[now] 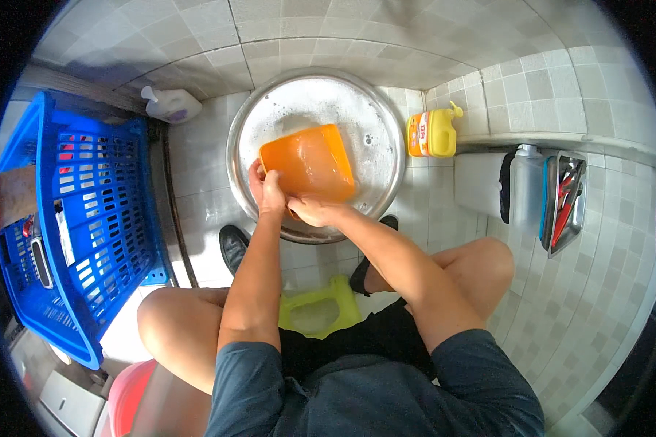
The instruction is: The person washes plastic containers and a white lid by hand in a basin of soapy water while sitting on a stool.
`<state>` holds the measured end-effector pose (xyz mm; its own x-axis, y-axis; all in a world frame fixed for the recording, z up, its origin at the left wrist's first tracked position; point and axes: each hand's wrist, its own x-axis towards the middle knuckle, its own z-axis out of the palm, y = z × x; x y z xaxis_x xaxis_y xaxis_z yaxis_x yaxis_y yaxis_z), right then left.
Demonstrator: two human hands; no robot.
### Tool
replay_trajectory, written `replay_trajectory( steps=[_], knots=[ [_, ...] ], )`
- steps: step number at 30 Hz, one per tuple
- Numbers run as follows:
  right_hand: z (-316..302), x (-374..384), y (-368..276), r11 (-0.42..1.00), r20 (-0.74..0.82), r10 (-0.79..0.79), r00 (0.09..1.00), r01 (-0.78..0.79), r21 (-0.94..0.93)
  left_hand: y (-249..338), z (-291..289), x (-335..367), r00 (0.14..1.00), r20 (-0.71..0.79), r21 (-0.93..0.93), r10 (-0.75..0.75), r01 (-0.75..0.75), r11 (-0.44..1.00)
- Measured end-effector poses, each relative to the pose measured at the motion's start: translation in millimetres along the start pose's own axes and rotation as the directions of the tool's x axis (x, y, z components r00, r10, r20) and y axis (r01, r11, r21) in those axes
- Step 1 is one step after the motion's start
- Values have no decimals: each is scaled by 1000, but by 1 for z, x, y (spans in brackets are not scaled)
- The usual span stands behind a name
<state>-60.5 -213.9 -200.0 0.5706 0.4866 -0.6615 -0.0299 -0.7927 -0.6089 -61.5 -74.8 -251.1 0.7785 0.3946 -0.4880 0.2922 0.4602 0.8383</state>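
Note:
A wide round metal basin [238,156] stands on the floor in front of me, with soapy water and suds in it. Over it I hold an orange rectangular plastic container [317,162], tilted, its surface wet and shiny. My left hand [268,193] is closed on the container's near left corner, thumb on the near side. At the near edge, my right hand [315,211] has its fingers curled against the container; the fingertips are partly hidden, and I cannot see whether anything else is in them.
On the left stands a tall blue plastic basket [106,226] with things inside. A white pump bottle [173,106] is behind it. Right of the basin are a yellow jug [442,133] and a metal tray [574,218] with red-handled utensils. A green stool [317,309] is below me.

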Motion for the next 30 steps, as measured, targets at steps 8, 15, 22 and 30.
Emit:
replay_trajectory(
  steps=[8,15,22,30],
  knots=[
    [1,44,32,980,-56,-188,981,184,-74,1,17,-11,975,163,-90,-151,167,982],
    [-27,35,19,813,-332,-20,943,-178,-555,-2,29,-26,991,126,20,-43,40,999],
    [-49,26,26,839,-265,136,955,-253,-481,-38,5,-15,992,113,208,64,-86,974],
    [-37,5,32,861,-102,158,982,-188,-473,-62,-8,7,848,254,376,465,-529,761]
  ],
)
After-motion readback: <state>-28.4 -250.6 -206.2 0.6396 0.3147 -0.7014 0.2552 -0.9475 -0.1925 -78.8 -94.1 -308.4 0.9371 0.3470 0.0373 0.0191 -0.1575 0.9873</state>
